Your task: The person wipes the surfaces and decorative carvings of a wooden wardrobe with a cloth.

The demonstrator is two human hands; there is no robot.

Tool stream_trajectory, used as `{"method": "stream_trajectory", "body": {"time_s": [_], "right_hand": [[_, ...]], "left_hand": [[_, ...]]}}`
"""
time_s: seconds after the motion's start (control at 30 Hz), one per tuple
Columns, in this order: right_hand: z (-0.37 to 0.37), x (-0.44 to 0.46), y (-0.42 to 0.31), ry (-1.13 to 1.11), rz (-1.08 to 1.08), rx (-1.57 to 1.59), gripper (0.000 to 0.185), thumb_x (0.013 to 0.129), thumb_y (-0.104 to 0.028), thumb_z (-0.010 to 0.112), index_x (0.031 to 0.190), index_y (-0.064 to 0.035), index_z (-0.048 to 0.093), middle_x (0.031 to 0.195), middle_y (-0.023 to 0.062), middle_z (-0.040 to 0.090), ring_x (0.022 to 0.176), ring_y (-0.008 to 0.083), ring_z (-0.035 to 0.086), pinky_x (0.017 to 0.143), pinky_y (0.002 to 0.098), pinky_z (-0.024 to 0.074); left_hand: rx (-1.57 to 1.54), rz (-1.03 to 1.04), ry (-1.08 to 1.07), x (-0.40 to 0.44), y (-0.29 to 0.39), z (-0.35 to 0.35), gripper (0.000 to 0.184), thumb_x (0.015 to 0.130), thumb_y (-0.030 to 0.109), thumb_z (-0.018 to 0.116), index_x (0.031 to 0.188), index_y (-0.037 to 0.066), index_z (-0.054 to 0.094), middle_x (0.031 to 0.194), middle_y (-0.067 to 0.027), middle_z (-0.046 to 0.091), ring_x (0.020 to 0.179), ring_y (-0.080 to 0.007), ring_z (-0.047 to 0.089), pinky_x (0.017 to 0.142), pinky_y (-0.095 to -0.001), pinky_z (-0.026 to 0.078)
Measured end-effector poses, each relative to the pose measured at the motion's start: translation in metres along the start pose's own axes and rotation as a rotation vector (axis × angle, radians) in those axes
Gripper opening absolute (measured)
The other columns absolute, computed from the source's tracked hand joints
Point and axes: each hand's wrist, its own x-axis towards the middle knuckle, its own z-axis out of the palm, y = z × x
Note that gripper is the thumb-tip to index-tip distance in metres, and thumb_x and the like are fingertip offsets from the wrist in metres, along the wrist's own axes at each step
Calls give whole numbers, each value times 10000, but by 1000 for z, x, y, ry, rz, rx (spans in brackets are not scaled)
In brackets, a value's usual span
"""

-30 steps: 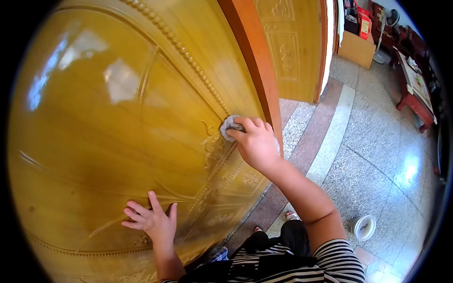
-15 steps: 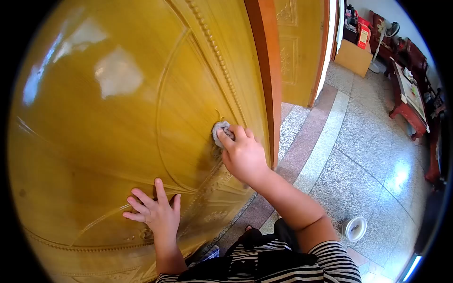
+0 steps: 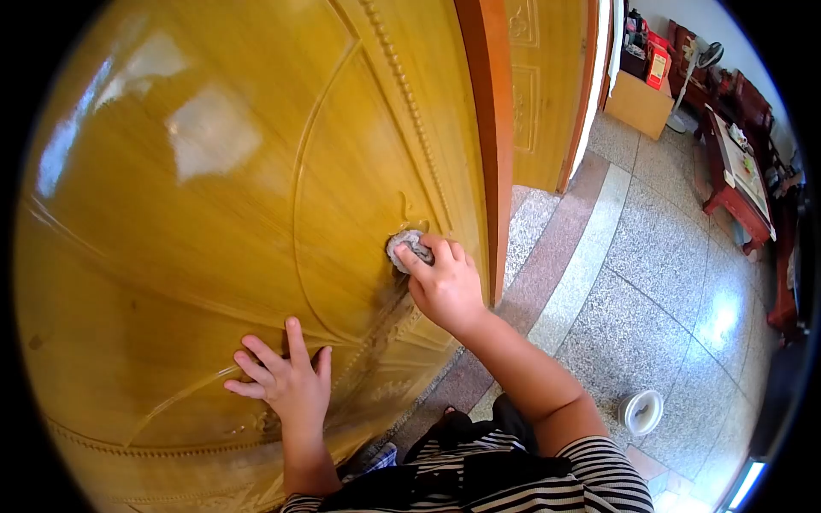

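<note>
A glossy yellow-brown wooden door with carved mouldings fills the left of the view. My right hand grips a crumpled grey cloth and presses it on the carved ornament near the door's right edge. Part of the cloth is hidden under my fingers. Lower down, my left hand lies with fingers spread against the door's surface and holds nothing.
A reddish-brown door frame runs along the right of the door, with a second door beyond. On the speckled floor stands a white bucket. Farther back are a low red table, a standing fan and a cardboard box.
My right hand and the cloth have shifted slightly right and down on the ornament. The left hand stays nearly in place, and the door's position in view has shifted a little.
</note>
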Motion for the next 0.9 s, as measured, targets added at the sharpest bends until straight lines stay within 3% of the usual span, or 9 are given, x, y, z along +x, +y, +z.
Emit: {"method": "stream_trajectory", "body": {"time_s": [0.2, 0.27, 0.5, 0.6, 0.7, 0.9], "right_hand": [[-9, 6, -16, 9, 146, 185, 424, 677, -135, 638, 1100, -161, 615, 1046, 97, 531, 901, 257, 541, 703, 377, 477], [-9, 8, -19, -36, 72, 11, 436, 667, -134, 641, 1102, -148, 612, 1046, 88, 533, 895, 254, 541, 699, 372, 482], [-7, -9, -1, -177, -25, -58, 437, 668, -120, 629, 1100, -178, 606, 1055, 76, 529, 902, 263, 538, 704, 386, 482], [-1, -21, 12, -152, 20, -47, 444, 686, -111, 628, 1123, -174, 588, 1047, 93, 524, 905, 277, 541, 734, 395, 482], [-13, -18, 20, -129, 202, 55, 467, 693, -96, 617, 1146, -202, 572, 1069, 103, 523, 942, 292, 531, 765, 390, 475], [-9, 3, 14, -61, 36, -33, 464, 689, -103, 621, 1139, -210, 580, 1073, 98, 525, 944, 282, 530, 783, 392, 462]], "left_hand": [[4, 19, 9, 1, -1, 0, 812, 723, 494, 680, 1393, 194, 335, 1442, -338, 7, 1319, -521, -49, 898, -754, -11], [10, 15, 14, 1, 0, 0, 816, 726, 495, 676, 1398, 195, 324, 1440, -339, 17, 1316, -528, -32, 896, -756, -4], [16, 9, -7, 1, 0, 0, 843, 724, 499, 674, 1413, 202, 290, 1440, -338, 20, 1313, -532, -12, 898, -754, 11], [12, 1, 3, 2, 2, -3, 846, 723, 495, 675, 1415, 203, 286, 1442, -334, 24, 1305, -537, 30, 898, -755, 25], [9, -2, 12, 6, 1, -3, 846, 724, 487, 679, 1417, 205, 282, 1440, -335, 28, 1296, -542, 68, 897, -756, 35], [-1, -10, 4, 3, 0, -3, 851, 716, 469, 694, 1416, 208, 285, 1440, -337, 27, 1298, -545, 63, 903, -754, 35]]}}
